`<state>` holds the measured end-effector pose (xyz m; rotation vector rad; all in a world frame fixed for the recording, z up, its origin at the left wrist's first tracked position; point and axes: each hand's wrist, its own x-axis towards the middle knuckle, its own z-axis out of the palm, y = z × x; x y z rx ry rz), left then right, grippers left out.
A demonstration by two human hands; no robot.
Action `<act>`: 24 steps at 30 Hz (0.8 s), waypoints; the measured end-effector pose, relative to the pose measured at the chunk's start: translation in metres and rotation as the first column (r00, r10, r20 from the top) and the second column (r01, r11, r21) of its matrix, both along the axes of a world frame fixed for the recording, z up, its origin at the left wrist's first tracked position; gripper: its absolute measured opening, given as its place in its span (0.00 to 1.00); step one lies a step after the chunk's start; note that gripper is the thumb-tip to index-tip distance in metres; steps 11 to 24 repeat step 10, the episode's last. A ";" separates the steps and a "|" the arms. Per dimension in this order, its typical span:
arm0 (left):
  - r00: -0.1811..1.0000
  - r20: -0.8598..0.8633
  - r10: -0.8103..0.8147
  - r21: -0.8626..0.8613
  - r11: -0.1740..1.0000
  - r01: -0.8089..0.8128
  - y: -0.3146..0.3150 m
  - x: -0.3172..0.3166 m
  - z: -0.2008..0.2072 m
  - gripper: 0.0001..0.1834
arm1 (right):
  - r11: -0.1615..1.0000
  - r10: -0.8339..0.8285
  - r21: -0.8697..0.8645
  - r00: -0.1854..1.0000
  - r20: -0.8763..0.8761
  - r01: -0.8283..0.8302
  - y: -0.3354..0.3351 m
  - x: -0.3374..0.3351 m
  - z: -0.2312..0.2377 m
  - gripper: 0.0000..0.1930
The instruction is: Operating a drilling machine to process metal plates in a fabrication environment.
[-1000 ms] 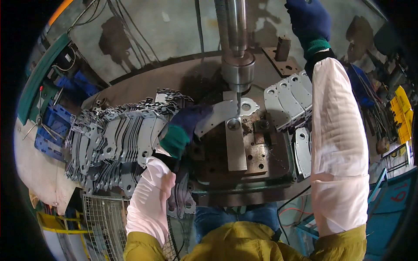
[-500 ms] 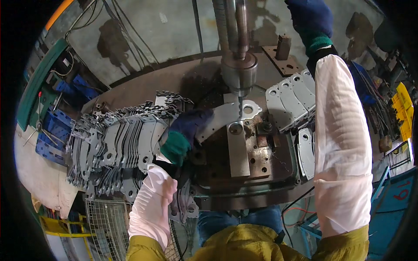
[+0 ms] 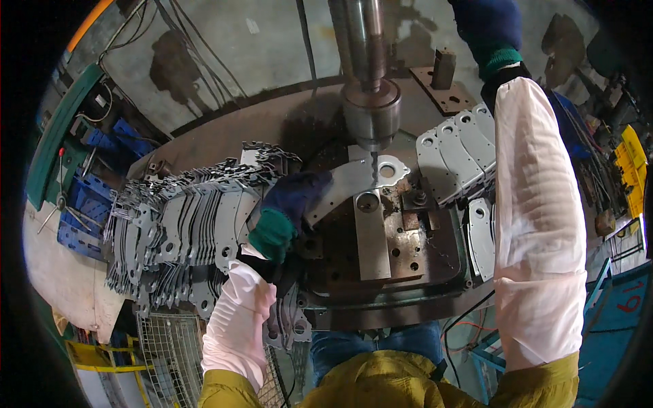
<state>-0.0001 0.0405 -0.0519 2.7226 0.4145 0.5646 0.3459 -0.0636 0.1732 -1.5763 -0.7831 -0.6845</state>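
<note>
My left hand (image 3: 296, 201), in a dark blue glove with a green cuff, grips the left end of a curved flat grey metal plate (image 3: 348, 181). The plate's right end has a large round hole and lies on a metal fixture block (image 3: 373, 246). A drill bit (image 3: 374, 170) reaches down to the plate from the drill press chuck (image 3: 371, 112); whether it has entered the metal is too small to tell. My right hand (image 3: 487, 30), gloved alike, is raised at the upper right. Its fingers are cut off by the picture's edge, so what it touches is hidden.
Many similar plates stand in a packed row (image 3: 197, 228) left of my hand. More plates (image 3: 454, 153) lie overlapped at right, beside my right sleeve. A bolted clamp (image 3: 417, 198) sits next to the fixture. Behind it stands a steel block on a base plate (image 3: 443, 71). A wire basket (image 3: 173, 350) is below left.
The picture has shifted very slightly. My left hand and the plate stay in place under the drill, and my right arm remains raised.
</note>
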 end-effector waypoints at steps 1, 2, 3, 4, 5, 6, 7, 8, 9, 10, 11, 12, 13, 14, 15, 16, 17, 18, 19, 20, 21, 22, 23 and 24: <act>0.994 -0.009 -0.106 0.240 0.965 0.105 0.004 -0.003 -0.002 0.28 | 1.000 0.007 0.005 1.000 -0.015 -0.007 -0.001 -0.004 0.001 0.25; 0.995 -0.003 -0.102 0.189 0.977 0.101 0.002 -0.003 -0.001 0.28 | 1.000 0.012 0.010 0.999 -0.031 -0.011 -0.002 -0.008 0.002 0.25; 0.995 0.003 -0.097 0.139 0.986 0.095 -0.001 -0.004 0.003 0.27 | 1.000 0.017 0.016 0.999 -0.046 -0.017 -0.003 -0.010 0.002 0.25; 0.996 0.009 -0.091 0.089 0.992 0.090 -0.003 -0.005 0.006 0.27 | 0.999 0.034 0.024 0.999 -0.030 -0.033 -0.003 -0.010 0.002 0.26; 0.994 0.008 -0.106 0.126 0.987 0.104 -0.001 0.000 0.002 0.27 | 0.999 0.040 0.027 0.999 -0.012 -0.039 -0.003 -0.004 -0.002 0.26; 0.993 0.007 -0.122 0.163 0.979 0.119 0.002 0.006 -0.004 0.26 | 0.999 0.044 0.030 0.999 0.007 -0.044 -0.003 0.001 -0.005 0.26; 0.990 0.006 -0.140 0.198 0.971 0.136 0.005 0.012 -0.010 0.26 | 1.000 0.009 0.006 1.000 0.014 -0.009 -0.004 0.006 -0.008 0.26; 0.993 -0.009 -0.120 0.146 0.982 0.120 0.005 0.008 -0.009 0.26 | 1.000 -0.006 -0.005 1.000 0.018 0.006 -0.003 0.003 -0.006 0.26; 0.994 -0.023 -0.103 0.092 0.990 0.105 0.005 0.006 -0.009 0.26 | 1.000 -0.023 -0.018 0.999 0.023 0.024 -0.003 0.001 -0.003 0.26; 0.995 -0.023 -0.099 0.097 0.990 0.101 0.006 0.004 -0.007 0.26 | 1.000 -0.019 -0.013 1.000 0.023 0.020 -0.003 0.000 -0.001 0.26; 0.995 -0.023 -0.099 0.097 0.990 0.101 0.006 0.004 -0.007 0.26 | 1.000 -0.019 -0.013 1.000 0.023 0.020 -0.003 0.000 -0.001 0.26; 0.995 -0.023 -0.099 0.097 0.990 0.101 0.006 0.004 -0.007 0.26 | 1.000 -0.019 -0.013 1.000 0.023 0.020 -0.003 0.000 -0.001 0.26; 0.995 -0.023 -0.099 0.097 0.990 0.101 0.006 0.004 -0.007 0.26 | 1.000 -0.019 -0.013 1.000 0.023 0.020 -0.003 0.000 -0.001 0.26; 0.995 -0.023 -0.099 0.097 0.990 0.101 0.006 0.004 -0.007 0.26 | 1.000 -0.019 -0.013 1.000 0.023 0.020 -0.003 0.000 -0.001 0.26; 0.995 -0.023 -0.099 0.097 0.990 0.101 0.006 0.004 -0.007 0.26 | 1.000 -0.019 -0.013 1.000 0.023 0.020 -0.003 0.000 -0.001 0.26; 0.995 -0.023 -0.099 0.097 0.990 0.101 0.006 0.004 -0.007 0.26 | 1.000 -0.019 -0.013 1.000 0.023 0.020 -0.003 0.000 -0.001 0.26; 0.995 -0.023 -0.099 0.097 0.990 0.101 0.006 0.004 -0.007 0.26 | 1.000 -0.019 -0.013 1.000 0.023 0.020 -0.003 0.000 -0.001 0.26; 0.995 -0.023 -0.099 0.097 0.990 0.101 0.006 0.004 -0.007 0.26 | 1.000 -0.019 -0.013 1.000 0.023 0.020 -0.003 0.000 -0.001 0.26; 0.995 -0.023 -0.099 0.097 0.990 0.101 0.006 0.004 -0.007 0.26 | 1.000 -0.019 -0.013 1.000 0.023 0.020 -0.003 0.000 -0.001 0.26; 0.995 -0.023 -0.099 0.097 0.990 0.101 0.006 0.004 -0.007 0.26 | 1.000 -0.019 -0.013 1.000 0.023 0.020 -0.003 0.000 -0.001 0.26; 0.995 -0.023 -0.099 0.097 0.990 0.101 0.006 0.004 -0.007 0.26 | 1.000 -0.019 -0.013 1.000 0.023 0.020 -0.003 0.000 -0.001 0.26; 0.995 -0.023 -0.099 0.097 0.990 0.101 0.006 0.004 -0.007 0.26 | 1.000 -0.019 -0.013 1.000 0.023 0.020 -0.003 0.000 -0.001 0.26; 0.995 -0.023 -0.099 0.097 0.990 0.101 0.006 0.004 -0.007 0.26 | 1.000 -0.019 -0.013 1.000 0.023 0.020 -0.003 0.000 -0.001 0.26; 0.995 -0.023 -0.099 0.097 0.990 0.101 0.006 0.004 -0.007 0.26 | 1.000 -0.019 -0.013 1.000 0.023 0.020 -0.003 0.000 -0.001 0.26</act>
